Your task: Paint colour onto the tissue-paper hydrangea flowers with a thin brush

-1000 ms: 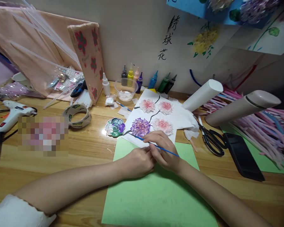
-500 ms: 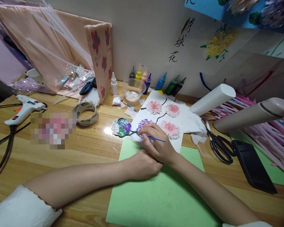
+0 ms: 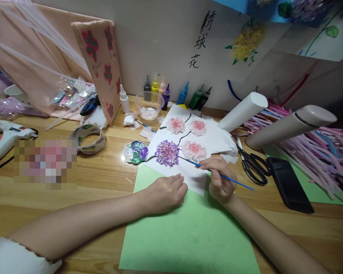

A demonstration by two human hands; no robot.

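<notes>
My right hand [image 3: 220, 179] pinches a thin blue paintbrush [image 3: 234, 182], whose tip reaches toward the purple paper flower [image 3: 167, 153] on a white sheet [image 3: 194, 177]. Three pink flowers [image 3: 193, 150] sit on the same sheet, joined by black stems. My left hand [image 3: 165, 192] rests with curled fingers on the near edge of the white sheet, where it overlaps a green sheet [image 3: 188, 236]. A small flower-shaped palette [image 3: 135, 152] with purple and green paint lies left of the white sheet.
Paint bottles [image 3: 165, 95] and a clear bowl [image 3: 149, 106] stand along the wall. A tape roll [image 3: 88, 139] and a glue gun [image 3: 8, 135] lie at left. Scissors [image 3: 253, 165], a black phone [image 3: 288, 184], two white tubes [image 3: 242, 112] and pink straws [image 3: 322, 152] fill the right.
My right hand has drawn back to the right, away from the palette and purple flower, taking the brush with it. My left hand stays on the sheet's edge. The view shifted slightly.
</notes>
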